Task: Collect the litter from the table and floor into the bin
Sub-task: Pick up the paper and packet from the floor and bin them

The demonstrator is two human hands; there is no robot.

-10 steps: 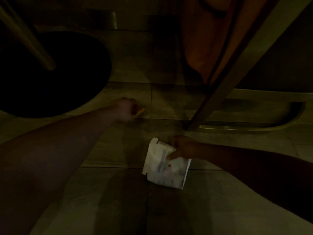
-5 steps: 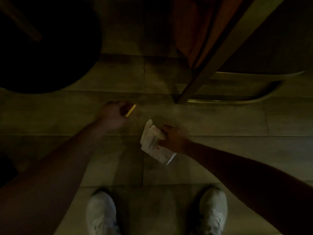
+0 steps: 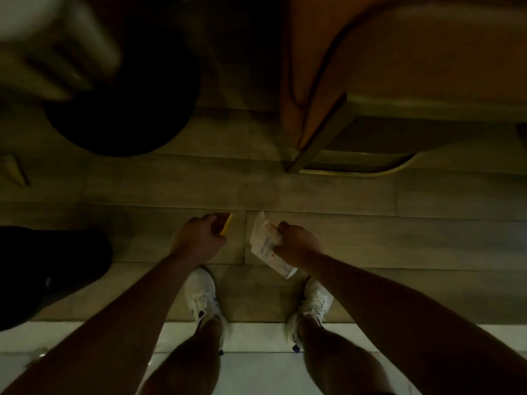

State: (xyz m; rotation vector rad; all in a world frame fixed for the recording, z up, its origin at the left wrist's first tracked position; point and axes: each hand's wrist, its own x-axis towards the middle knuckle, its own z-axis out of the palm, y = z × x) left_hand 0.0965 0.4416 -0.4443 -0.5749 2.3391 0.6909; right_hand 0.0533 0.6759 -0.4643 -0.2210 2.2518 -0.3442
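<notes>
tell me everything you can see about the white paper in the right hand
The white paper looks like a thin wrapper or packet, crumpled and creased where the right hand grips it. Faint print and a small red mark show on its face. It hangs off the floor, one corner pointing up and the longer end drooping down toward the right shoe. Only the hand's fingers touch it. The dim light hides finer detail.

White crumpled paper with small red mark, yellow scrap, white shoes with blue accents, brown wood-grain floor, orange chair, black round base
</notes>
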